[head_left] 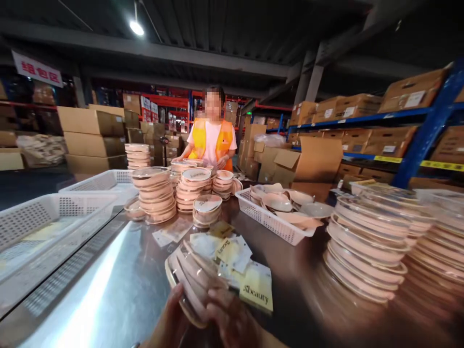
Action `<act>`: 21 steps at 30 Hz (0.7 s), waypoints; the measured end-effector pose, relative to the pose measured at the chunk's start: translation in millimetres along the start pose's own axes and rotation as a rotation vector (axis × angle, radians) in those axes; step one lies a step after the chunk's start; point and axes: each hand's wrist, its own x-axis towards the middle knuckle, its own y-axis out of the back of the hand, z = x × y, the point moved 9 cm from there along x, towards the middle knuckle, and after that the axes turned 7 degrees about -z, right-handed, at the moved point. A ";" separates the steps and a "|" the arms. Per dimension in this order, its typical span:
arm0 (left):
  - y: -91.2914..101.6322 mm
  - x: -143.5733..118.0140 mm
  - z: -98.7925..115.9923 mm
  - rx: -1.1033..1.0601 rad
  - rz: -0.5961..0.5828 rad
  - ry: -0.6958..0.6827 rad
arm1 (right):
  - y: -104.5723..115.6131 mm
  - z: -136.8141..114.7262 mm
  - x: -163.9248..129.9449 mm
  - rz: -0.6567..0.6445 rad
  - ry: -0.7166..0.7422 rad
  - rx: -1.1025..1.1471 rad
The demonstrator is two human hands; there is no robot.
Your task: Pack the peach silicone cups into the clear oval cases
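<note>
My left hand (170, 321) and my right hand (232, 321) meet low at the front and together hold a tilted stack of pink round cases with clear lids (192, 278). Yellow and white paper cards (239, 270), one printed "beauty", lie on the shiny metal table (108, 290) right behind the stack. More pink case stacks (155, 193) stand further back on the table. A tall blurred pile of the same cases (369, 241) rises at my right.
A person in an orange vest (212, 137) works at the table's far end. A white basket of loose case halves (279, 212) sits right of centre. Empty white baskets (47, 217) line the left. Cardboard boxes and blue shelving (427, 125) surround the area.
</note>
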 end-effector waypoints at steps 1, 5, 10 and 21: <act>1.3 -0.4 -1.2 -0.008 0.002 0.003 | 3.8 4.0 1.2 0.032 -0.035 -0.031; 8.4 -6.8 0.7 0.009 0.001 0.003 | 29.3 42.5 8.8 0.082 -0.261 -0.150; -3.4 -10.0 9.0 -0.085 -0.048 -0.020 | 61.0 31.0 9.0 0.221 -0.120 -0.211; -3.7 -7.0 -13.1 -0.093 0.048 0.088 | 51.4 -0.8 15.3 0.166 -0.111 -0.458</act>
